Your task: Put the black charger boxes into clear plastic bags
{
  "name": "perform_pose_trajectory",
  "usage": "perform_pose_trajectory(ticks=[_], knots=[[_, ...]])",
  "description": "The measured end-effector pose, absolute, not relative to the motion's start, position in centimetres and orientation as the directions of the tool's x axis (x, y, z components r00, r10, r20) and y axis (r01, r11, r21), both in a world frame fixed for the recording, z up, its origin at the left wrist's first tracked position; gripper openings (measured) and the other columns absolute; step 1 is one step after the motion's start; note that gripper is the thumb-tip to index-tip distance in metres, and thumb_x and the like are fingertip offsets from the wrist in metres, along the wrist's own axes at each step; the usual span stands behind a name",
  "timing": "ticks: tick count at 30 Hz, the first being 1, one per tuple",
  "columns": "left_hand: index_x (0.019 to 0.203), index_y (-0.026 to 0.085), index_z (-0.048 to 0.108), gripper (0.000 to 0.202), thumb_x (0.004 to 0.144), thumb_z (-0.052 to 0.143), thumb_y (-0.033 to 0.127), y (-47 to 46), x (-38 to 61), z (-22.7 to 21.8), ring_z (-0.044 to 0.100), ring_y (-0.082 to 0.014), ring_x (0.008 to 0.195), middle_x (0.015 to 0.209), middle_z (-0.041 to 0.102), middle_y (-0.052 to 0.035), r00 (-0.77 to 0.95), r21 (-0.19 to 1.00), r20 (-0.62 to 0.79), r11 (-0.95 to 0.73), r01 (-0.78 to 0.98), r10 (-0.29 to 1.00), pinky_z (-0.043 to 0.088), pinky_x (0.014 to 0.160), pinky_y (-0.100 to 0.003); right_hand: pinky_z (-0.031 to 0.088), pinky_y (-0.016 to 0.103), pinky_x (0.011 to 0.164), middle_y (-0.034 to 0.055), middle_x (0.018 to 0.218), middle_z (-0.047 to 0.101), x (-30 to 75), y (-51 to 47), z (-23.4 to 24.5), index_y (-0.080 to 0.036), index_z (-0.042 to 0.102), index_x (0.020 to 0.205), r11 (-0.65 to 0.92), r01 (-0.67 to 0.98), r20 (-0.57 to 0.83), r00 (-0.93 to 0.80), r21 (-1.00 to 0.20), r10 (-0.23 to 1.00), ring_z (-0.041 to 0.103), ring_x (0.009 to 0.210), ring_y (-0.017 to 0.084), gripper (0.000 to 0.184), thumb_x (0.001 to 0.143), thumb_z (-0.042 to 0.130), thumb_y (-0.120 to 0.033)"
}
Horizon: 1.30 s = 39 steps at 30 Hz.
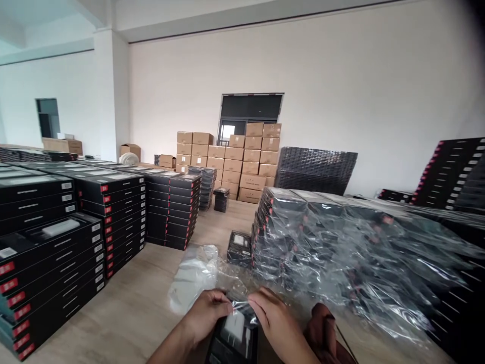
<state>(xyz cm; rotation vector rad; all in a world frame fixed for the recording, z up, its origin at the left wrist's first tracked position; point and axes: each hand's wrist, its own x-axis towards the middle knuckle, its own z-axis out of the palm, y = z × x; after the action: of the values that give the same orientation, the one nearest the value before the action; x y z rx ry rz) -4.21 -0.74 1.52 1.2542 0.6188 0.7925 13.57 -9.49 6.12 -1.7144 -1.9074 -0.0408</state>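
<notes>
At the bottom centre, my left hand (206, 311) and my right hand (275, 321) both grip a flat black product box (233, 336) with a clear window. Their fingertips pinch the open end of a clear plastic bag (242, 305) at the box's far end. More loose clear bags (195, 275) lie on the wooden table (140, 308) just beyond my hands. The near end of the box is cut off by the frame edge.
Tall stacks of black boxes (49, 253) stand at the left, more (172, 210) behind them. Bagged boxes (341, 242) are piled at the right. A small stack (239, 247) sits mid-table. Brown cartons (231, 162) and black trays (316, 169) line the far wall.
</notes>
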Motion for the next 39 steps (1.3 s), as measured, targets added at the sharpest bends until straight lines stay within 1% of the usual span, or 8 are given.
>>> perform_pose_trajectory(ticks=[4,8,13,18,22,26,32,39], knots=[[0.059,0.014,0.062,0.035,0.054,0.082,0.042,-0.7,-4.2,1.2,0.046,-0.0111,0.059,0.060,0.057,0.0036,0.573,0.977,0.003,0.119,-0.176,0.820,0.031,0.061,-0.025,0.049,0.031,0.074,0.0037,0.093,0.067,12.4,-9.8,5.5,-0.026,0.062,0.098,0.131,0.922,0.546,0.098,-0.366,0.832,0.063,0.086,0.020,0.020,0.091,0.045,-0.036],[0.054,0.015,0.056,0.040,0.052,0.082,0.046,-0.9,-4.2,1.3,0.042,-0.0096,0.056,0.058,0.052,0.0049,0.552,0.977,0.022,0.100,-0.191,0.834,0.029,0.058,-0.024,0.046,0.029,0.071,0.0000,0.082,0.066,11.2,-10.3,5.6,-0.027,0.062,0.086,0.124,0.925,0.440,0.051,-0.360,0.897,0.062,0.078,0.020,0.011,0.083,0.058,-0.037],[0.050,0.014,0.057,0.042,0.050,0.084,0.046,-1.1,-4.4,1.9,0.045,-0.0107,0.060,0.068,0.057,0.0012,0.548,0.979,0.059,0.059,-0.195,0.835,0.030,0.058,-0.024,0.042,0.025,0.063,-0.0023,0.072,0.065,10.8,-10.2,5.4,-0.024,0.063,0.074,0.107,0.893,0.359,0.064,-0.436,0.931,0.059,0.068,0.016,0.020,0.087,0.049,-0.030],[0.050,0.013,0.062,0.038,0.051,0.084,0.044,-1.1,-4.5,2.2,0.056,-0.0178,0.078,0.089,0.064,-0.0057,0.542,0.986,0.087,0.006,-0.168,0.836,0.036,0.067,-0.025,0.040,0.024,0.060,-0.0036,0.068,0.063,10.2,-10.0,5.2,-0.024,0.064,0.075,0.082,0.878,0.322,0.085,-0.472,0.943,0.058,0.065,0.015,0.010,0.080,0.057,-0.030],[0.050,0.013,0.062,0.038,0.053,0.083,0.045,-1.3,-4.5,2.3,0.053,-0.0157,0.070,0.080,0.062,-0.0042,0.541,0.989,0.090,-0.012,-0.146,0.836,0.036,0.062,-0.025,0.041,0.025,0.059,-0.0016,0.067,0.062,10.2,-10.0,5.3,-0.023,0.058,0.069,0.110,0.866,0.401,0.110,-0.488,0.909,0.057,0.063,0.015,0.020,0.085,0.046,-0.026],[0.049,0.014,0.061,0.036,0.055,0.082,0.042,-1.4,-4.6,2.6,0.053,-0.0162,0.071,0.077,0.059,-0.0037,0.529,0.988,0.124,-0.054,-0.146,0.840,0.037,0.063,-0.026,0.044,0.028,0.064,0.0014,0.072,0.061,10.6,-10.1,5.4,-0.024,0.054,0.073,0.106,0.913,0.599,0.168,-0.394,0.783,0.058,0.069,0.018,0.011,0.083,0.050,-0.028],[0.051,0.015,0.056,0.037,0.059,0.076,0.045,-1.1,-4.9,2.6,0.045,-0.0121,0.062,0.067,0.051,0.0012,0.527,0.993,0.118,-0.083,-0.090,0.842,0.032,0.059,-0.025,0.043,0.028,0.067,0.0001,0.077,0.062,10.6,-9.7,5.1,-0.024,0.056,0.076,0.036,0.979,0.599,0.093,-0.200,0.795,0.060,0.074,0.019,0.013,0.075,0.052,-0.011],[0.053,0.016,0.057,0.034,0.066,0.070,0.045,-2.1,-6.0,4.3,0.056,-0.0214,0.084,0.086,0.061,-0.0057,0.482,0.986,0.138,-0.168,0.020,0.865,0.038,0.075,-0.028,0.045,0.030,0.075,0.0017,0.086,0.063,9.9,-9.8,4.7,-0.024,0.057,0.089,0.088,0.968,0.643,0.087,-0.235,0.761,0.061,0.085,0.021,0.019,0.073,0.057,-0.012]])
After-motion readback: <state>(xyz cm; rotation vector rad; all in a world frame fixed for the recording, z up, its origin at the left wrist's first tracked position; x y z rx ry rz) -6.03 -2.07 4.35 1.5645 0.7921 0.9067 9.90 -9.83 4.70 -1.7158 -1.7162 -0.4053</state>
